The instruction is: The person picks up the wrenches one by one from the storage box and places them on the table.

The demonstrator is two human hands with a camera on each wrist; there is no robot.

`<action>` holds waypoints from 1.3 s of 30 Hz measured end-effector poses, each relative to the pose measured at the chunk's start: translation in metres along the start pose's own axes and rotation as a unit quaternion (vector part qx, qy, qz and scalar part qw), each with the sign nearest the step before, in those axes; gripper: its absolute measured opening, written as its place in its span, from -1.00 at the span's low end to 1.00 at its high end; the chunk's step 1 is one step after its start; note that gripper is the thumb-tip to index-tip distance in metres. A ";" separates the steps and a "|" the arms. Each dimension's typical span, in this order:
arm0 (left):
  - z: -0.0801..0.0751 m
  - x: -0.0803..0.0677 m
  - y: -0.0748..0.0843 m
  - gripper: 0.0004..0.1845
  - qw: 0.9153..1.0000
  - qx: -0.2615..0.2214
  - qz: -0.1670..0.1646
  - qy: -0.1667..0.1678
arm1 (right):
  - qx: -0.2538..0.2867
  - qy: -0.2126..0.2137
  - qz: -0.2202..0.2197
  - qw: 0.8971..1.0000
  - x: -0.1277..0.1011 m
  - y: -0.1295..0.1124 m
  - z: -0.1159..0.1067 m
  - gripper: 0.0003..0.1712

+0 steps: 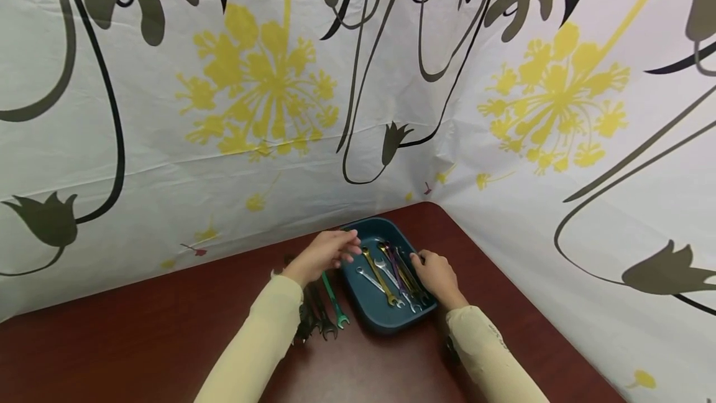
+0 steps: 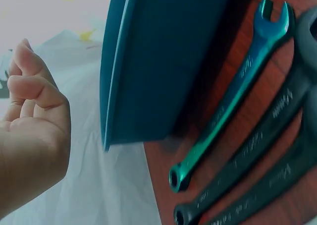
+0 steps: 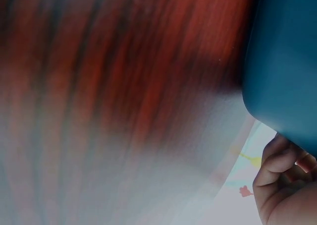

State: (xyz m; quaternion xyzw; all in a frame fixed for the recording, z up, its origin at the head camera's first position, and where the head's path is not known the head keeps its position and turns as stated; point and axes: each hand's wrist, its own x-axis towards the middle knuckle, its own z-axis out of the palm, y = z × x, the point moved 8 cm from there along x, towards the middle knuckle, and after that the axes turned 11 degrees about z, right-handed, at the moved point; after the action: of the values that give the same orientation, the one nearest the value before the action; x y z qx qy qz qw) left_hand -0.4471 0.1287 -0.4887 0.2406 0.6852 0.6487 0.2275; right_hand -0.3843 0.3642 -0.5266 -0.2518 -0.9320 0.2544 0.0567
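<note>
A blue plastic tray (image 1: 366,313) holds several combination wrenches, among them a gold wrench (image 1: 377,272), a purple wrench (image 1: 394,263) and silver ones. My right hand (image 1: 439,275) grips the tray's right rim, thumb on the inner side; in the right wrist view its curled fingers (image 3: 280,160) lie against the tray wall. Over the tray's left rim hovers my left hand (image 1: 327,254), fingers loosely bent and holding nothing. Just left of the tray, a green wrench (image 2: 223,101) lies on the table beside several black wrenches (image 2: 252,140), partly hidden under my left forearm in the head view.
The dark red wooden table (image 1: 140,341) reaches its far corner just behind the tray. A white cloth with printed flowers (image 1: 268,191) hangs behind and along the right side. A small dark object (image 1: 452,350) shows beside my right sleeve.
</note>
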 end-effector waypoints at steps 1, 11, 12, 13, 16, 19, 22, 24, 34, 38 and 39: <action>0.003 0.001 0.000 -0.57 1.000 -0.001 0.002 -0.002 | 0.000 0.001 0.000 1.000 0.000 0.000 0.000 -0.57; 0.033 0.018 -0.005 -0.54 1.000 -0.017 0.002 -0.018 | 0.011 0.002 -0.003 1.000 0.000 0.000 0.000 -0.60; 0.036 0.019 -0.006 -0.53 1.000 -0.020 0.000 -0.020 | 0.015 0.001 -0.004 1.000 0.000 0.000 0.001 -0.61; 0.038 0.021 -0.007 -0.54 1.000 -0.022 -0.002 -0.022 | 0.017 0.002 -0.004 1.000 0.000 -0.001 0.001 -0.61; 0.046 0.026 -0.010 -0.55 0.999 -0.032 -0.007 -0.026 | 0.022 0.002 -0.003 1.000 0.001 0.000 0.001 -0.61; 0.052 0.031 -0.013 -0.58 0.999 -0.037 -0.011 -0.026 | 0.022 0.003 0.000 1.000 0.003 0.000 0.001 -0.60; 0.058 0.035 -0.014 -0.56 0.999 -0.034 -0.011 -0.027 | 0.018 0.004 -0.002 1.000 0.003 0.000 0.001 -0.59; 0.062 0.037 -0.014 -0.54 0.999 -0.032 -0.012 -0.027 | 0.015 0.002 -0.002 1.000 0.003 0.000 0.001 -0.59; 0.076 0.044 -0.025 -0.52 0.999 -0.031 -0.017 -0.027 | 0.010 0.001 0.002 1.000 0.003 0.000 -0.001 -0.57; 0.078 0.045 -0.031 -0.54 0.999 -0.030 -0.022 -0.023 | 0.012 0.007 0.003 1.000 0.003 0.000 0.000 -0.59; 0.078 0.045 -0.033 -0.54 0.999 -0.028 -0.023 -0.021 | 0.012 0.007 0.003 1.000 0.002 0.000 0.001 -0.60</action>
State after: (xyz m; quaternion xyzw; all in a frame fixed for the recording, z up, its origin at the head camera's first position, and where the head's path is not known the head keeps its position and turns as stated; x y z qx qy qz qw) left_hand -0.4353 0.2161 -0.5260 0.2319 0.6673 0.6572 0.2628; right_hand -0.3866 0.3650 -0.5274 -0.2558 -0.9276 0.2645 0.0650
